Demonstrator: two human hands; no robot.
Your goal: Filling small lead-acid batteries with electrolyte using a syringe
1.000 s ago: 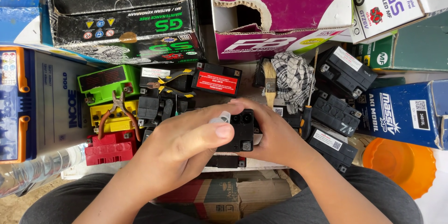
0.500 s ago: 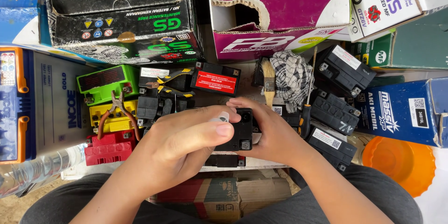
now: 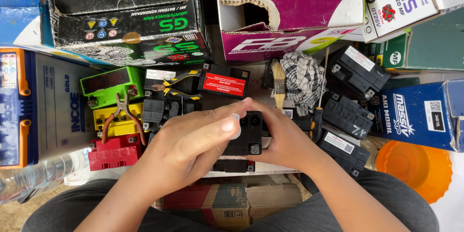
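Note:
A small black battery [image 3: 250,135] sits low in the middle, held between both hands. My left hand [image 3: 193,142] covers its left side, thumb and forefinger pinching a small white cap [image 3: 236,125] at the battery's top edge. My right hand [image 3: 285,140] grips the battery's right side from behind. More small black batteries [image 3: 345,116] lie to the right. Another black battery with a red label [image 3: 224,81] lies just beyond my hands.
Green [image 3: 105,86], yellow [image 3: 116,120] and red [image 3: 113,152] batteries sit stacked at left with pliers [image 3: 121,113] on them. A brush [image 3: 279,84], checked rag [image 3: 302,79] and screwdriver [image 3: 316,118] lie beyond my right hand. Cardboard boxes ring the back; an orange bowl [image 3: 413,166] is at right.
My left thumb and forefinger have slid slightly right along the battery's top with the white cap. My right hand and the battery have barely moved.

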